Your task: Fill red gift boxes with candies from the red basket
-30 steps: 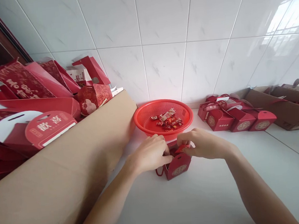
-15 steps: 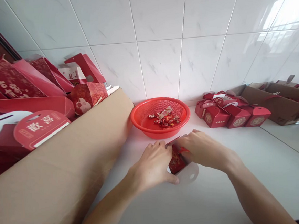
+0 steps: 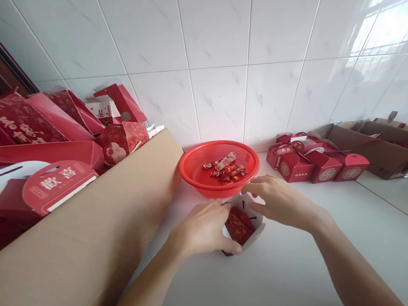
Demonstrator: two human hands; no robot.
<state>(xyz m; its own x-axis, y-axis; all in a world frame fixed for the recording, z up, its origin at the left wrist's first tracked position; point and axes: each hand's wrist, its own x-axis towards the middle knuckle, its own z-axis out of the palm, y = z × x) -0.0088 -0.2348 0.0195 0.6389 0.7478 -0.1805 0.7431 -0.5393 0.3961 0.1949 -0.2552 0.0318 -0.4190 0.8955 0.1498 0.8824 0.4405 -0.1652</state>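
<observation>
A small candy box with a white inside stands with its top open on the white tabletop in the head view. Red packaging with gold print shows inside it. My left hand grips the box from the left, its thumb at the near side and its fingers at the far side. At the far right rim is my right hand, thumb and forefinger apart, the tips close over the box; whether they touch it I cannot tell. Just behind stands a red plastic colander with several wrapped candies.
On the left a large cardboard carton holds several red gift boxes. Several closed red boxes stand by the tiled wall at right. Beyond them is a brown cardboard box.
My right hand has lifted slightly off the box, its fingers spreading. The box's opening now shows more of the white inside and red contents. The view has tilted up a little.
</observation>
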